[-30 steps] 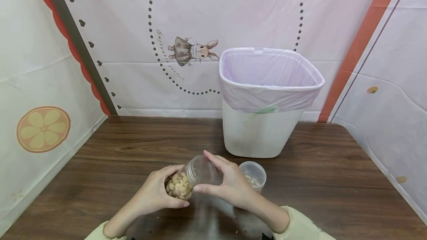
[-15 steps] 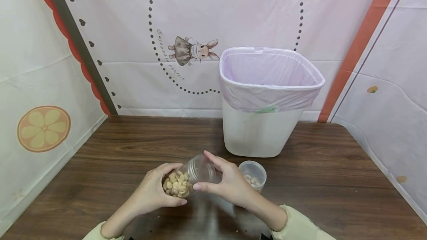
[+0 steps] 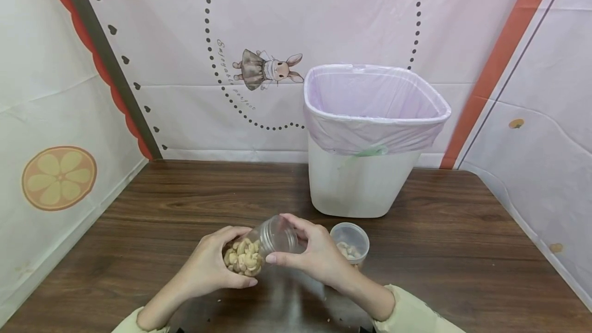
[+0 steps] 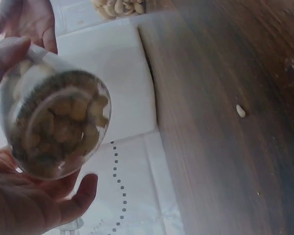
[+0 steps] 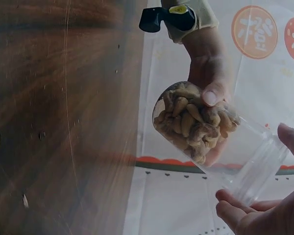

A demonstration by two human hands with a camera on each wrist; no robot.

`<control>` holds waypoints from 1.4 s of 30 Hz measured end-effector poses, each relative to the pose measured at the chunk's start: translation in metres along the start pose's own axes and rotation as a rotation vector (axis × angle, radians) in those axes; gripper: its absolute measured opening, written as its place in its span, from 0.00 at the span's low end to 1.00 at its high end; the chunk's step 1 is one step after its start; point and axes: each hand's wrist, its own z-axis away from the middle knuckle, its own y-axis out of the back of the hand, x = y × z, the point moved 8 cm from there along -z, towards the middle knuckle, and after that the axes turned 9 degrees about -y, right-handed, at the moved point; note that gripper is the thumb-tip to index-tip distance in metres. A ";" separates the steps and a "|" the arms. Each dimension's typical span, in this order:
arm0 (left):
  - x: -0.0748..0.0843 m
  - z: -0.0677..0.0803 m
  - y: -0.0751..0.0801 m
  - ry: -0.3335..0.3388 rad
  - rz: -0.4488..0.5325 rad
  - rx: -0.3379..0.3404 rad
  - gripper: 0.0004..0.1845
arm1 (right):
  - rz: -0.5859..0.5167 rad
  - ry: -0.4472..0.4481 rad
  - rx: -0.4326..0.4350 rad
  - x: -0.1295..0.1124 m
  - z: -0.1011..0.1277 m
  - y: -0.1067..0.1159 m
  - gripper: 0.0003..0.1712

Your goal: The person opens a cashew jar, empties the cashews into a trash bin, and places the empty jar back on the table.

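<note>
A clear jar [image 3: 259, 245] of cashews is held tilted above the table, its base toward my left hand. My left hand [image 3: 215, 266] grips the cashew-filled end, thumb below and fingers above. At the other end my right hand [image 3: 319, 253] grips the ridged clear end [image 5: 259, 169] between thumb and fingers; whether this is a lid or a second container I cannot tell. The cashews [image 5: 191, 120] lie in the lower part near my left hand. Just right of my right hand, a second clear jar [image 3: 350, 240] stands open-topped with cashews inside.
A white bin [image 3: 358, 184] lined with a purple bag stands at the back of the brown wooden table [image 3: 208, 194]. Small nut pieces, such as one cashew bit [image 4: 240, 110], lie scattered on the table. A printed cloth [image 3: 185, 66] hangs behind and at both sides.
Both hands and the tilted jar have shifted slightly left. The cashews inside have settled a little differently. The second jar and the bin stay put.
</note>
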 end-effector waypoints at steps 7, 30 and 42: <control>0.001 0.000 0.002 -0.035 0.024 -0.015 0.40 | -0.082 0.027 0.012 -0.003 0.001 -0.002 0.38; 0.001 -0.002 -0.003 -0.104 0.102 -0.126 0.39 | -0.123 0.059 0.024 -0.003 0.004 -0.003 0.38; -0.002 -0.005 -0.001 -0.068 0.043 -0.082 0.41 | -0.090 -0.004 0.042 0.002 0.001 -0.004 0.41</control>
